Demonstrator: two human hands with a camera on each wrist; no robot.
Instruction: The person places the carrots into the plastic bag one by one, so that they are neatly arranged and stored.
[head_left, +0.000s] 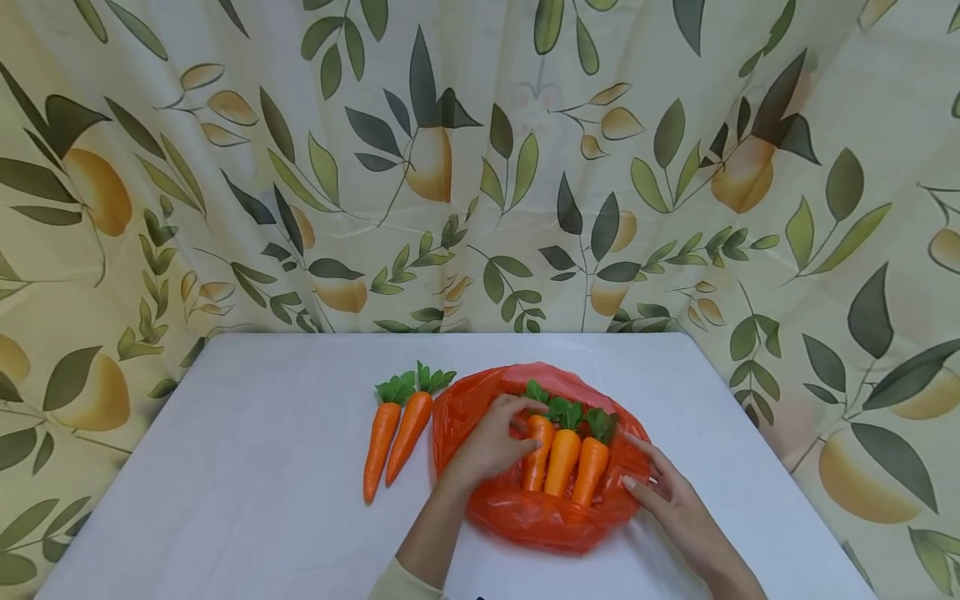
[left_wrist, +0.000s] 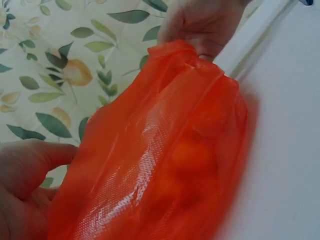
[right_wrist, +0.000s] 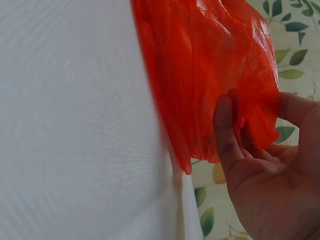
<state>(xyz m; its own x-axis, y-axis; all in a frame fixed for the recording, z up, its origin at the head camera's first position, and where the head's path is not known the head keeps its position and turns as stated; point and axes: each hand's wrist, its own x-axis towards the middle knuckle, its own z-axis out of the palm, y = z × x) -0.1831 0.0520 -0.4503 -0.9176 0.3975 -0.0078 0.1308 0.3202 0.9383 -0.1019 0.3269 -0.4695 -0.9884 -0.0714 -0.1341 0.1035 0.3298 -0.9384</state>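
A red plastic bag (head_left: 543, 525) lies mouth up on the white table, with three orange carrots in it, green tops upward. My left hand (head_left: 491, 446) reaches in over the bag's left side, its bent fingers and thumb at the upper end of the leftmost carrot (head_left: 536, 467). Beside that one are the middle carrot (head_left: 562, 467) and the right carrot (head_left: 590, 475). At the bag's right edge, my right hand (head_left: 675, 508) holds the rim. In the right wrist view, red plastic (right_wrist: 257, 107) sits between that hand's thumb and fingers (right_wrist: 226, 125).
Two more carrots lie side by side left of the bag, a left one (head_left: 381, 446) and a right one (head_left: 411, 433). The white table (head_left: 247, 467) ends at a patterned curtain (head_left: 480, 208) behind it and on both sides.
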